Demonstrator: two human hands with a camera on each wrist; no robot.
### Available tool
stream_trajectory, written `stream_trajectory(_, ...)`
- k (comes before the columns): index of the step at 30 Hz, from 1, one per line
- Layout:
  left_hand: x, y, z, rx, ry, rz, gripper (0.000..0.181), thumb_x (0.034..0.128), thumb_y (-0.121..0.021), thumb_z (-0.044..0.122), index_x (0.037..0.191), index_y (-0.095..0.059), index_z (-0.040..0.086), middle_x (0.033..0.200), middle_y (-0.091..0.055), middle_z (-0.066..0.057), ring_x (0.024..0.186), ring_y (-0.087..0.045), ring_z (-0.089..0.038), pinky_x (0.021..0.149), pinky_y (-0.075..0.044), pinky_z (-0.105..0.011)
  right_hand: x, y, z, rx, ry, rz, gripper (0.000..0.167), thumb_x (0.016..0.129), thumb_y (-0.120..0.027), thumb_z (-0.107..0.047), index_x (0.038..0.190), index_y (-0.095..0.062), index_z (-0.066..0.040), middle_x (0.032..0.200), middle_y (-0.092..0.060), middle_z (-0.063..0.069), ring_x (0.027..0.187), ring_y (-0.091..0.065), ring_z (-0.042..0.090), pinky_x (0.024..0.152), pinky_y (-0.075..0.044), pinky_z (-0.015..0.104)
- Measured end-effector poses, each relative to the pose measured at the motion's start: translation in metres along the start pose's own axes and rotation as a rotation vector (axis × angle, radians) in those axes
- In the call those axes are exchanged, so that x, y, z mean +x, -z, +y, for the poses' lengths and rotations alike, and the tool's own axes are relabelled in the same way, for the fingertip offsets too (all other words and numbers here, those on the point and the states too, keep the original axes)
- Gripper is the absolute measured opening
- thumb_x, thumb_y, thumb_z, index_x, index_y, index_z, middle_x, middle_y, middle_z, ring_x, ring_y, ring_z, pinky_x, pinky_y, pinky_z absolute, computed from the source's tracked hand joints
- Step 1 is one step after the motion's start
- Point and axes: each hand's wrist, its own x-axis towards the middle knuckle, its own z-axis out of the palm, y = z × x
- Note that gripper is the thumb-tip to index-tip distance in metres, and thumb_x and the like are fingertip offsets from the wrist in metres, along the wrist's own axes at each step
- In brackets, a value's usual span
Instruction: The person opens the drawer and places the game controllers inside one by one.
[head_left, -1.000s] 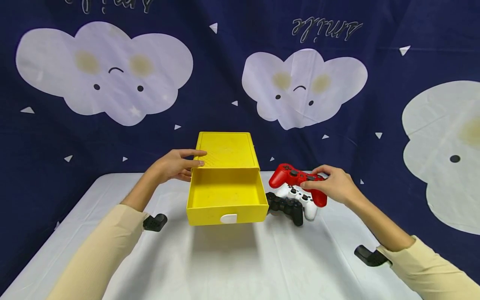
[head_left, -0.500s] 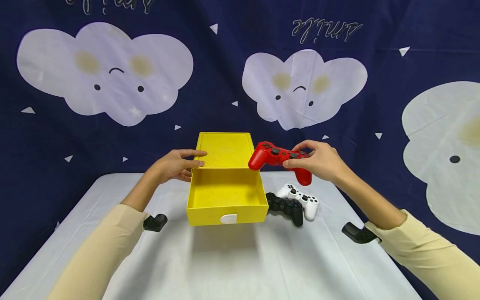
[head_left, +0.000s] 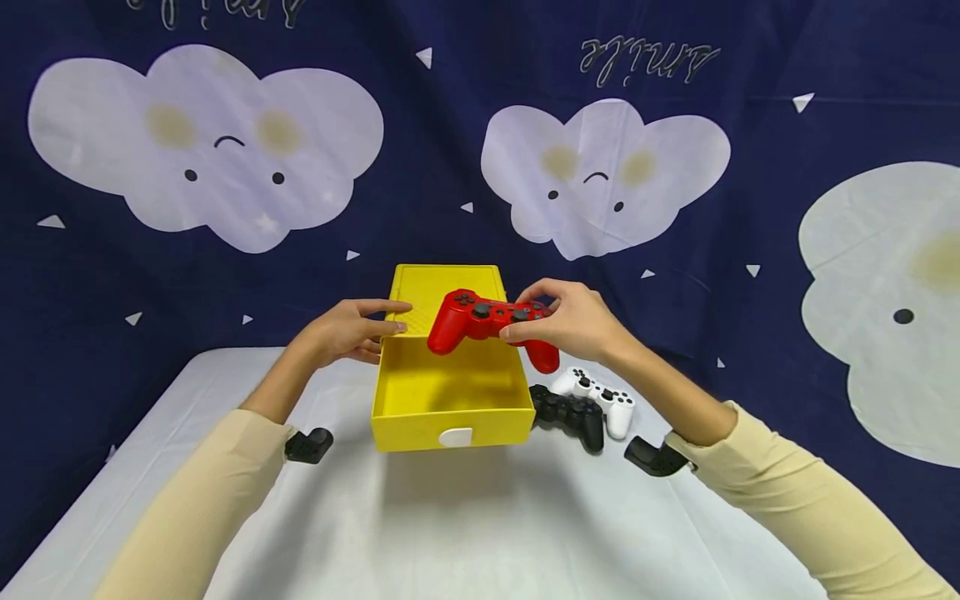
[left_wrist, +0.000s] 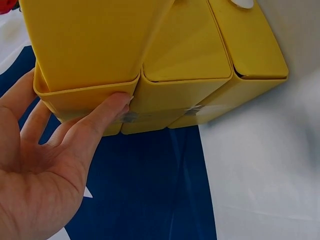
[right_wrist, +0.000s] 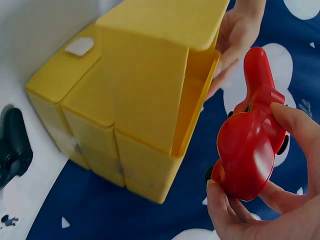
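Note:
A red game controller [head_left: 452, 323] is pinched between the thumb and fingers of my right hand [head_left: 581, 323], above the pulled-out top drawer [head_left: 427, 428] of a yellow drawer unit [head_left: 420, 280]. The drawer's visible inside holds nothing. In the right wrist view the red controller [right_wrist: 247, 155] appears end-on, apart from the drawer. My left hand [head_left: 341, 333] rests on the unit's left side, with extended fingers reaching over its top edge. Seen from the left wrist, that hand [left_wrist: 55, 160] touches the top tier, with two more shut tiers below.
A black controller [head_left: 576, 418] lies on the white-covered table [head_left: 457, 533] right of the unit, partly in front of a white controller [head_left: 619, 410]. A dark blue cloth [head_left: 427, 175] printed with clouds hangs close behind the unit.
My right hand has carried the red controller leftward, from above the other two controllers to over the drawer. My left hand and the drawer unit have stayed in place.

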Motion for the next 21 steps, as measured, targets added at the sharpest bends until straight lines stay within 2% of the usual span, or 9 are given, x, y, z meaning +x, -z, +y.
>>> stream_trajectory(8,0.0,0.0,0.0,-0.003,-0.011,-0.004,0.058,0.0989,-0.068,0.031,0.153,-0.047,0.022,0.152,-0.048,-0.019,0.117,-0.064,-0.039,0.096,-0.059,-0.046,0.003,-0.022,-0.014,0.015,0.037,-0.059,0.052,0.073,-0.088,-0.05,0.112,-0.069,-0.024,0.094,-0.074,0.006,0.079,-0.07,0.022,0.066,-0.061,0.032)
stream_trajectory(16,0.0,0.0,0.0,-0.005,-0.024,-0.002,0.058,0.0993,-0.067,0.03,0.153,-0.048,0.022,0.148,-0.052,-0.019,0.108,-0.069,-0.033,0.094,-0.06,-0.045,0.004,-0.041,-0.017,0.012,0.044,-0.106,0.051,0.073,-0.09,-0.047,0.111,-0.068,-0.021,0.093,-0.074,0.006,0.074,-0.071,0.02,0.067,-0.062,0.03)
stream_trajectory(21,-0.001,0.0,0.0,-0.002,-0.027,-0.007,0.06,0.0987,-0.068,0.031,0.154,-0.047,0.022,0.15,-0.051,-0.019,0.112,-0.068,-0.035,0.096,-0.059,-0.047,0.004,-0.05,-0.015,-0.006,0.046,-0.126,0.051,0.073,-0.089,-0.045,0.112,-0.068,-0.02,0.094,-0.073,0.006,0.073,-0.07,0.02,0.067,-0.062,0.029)
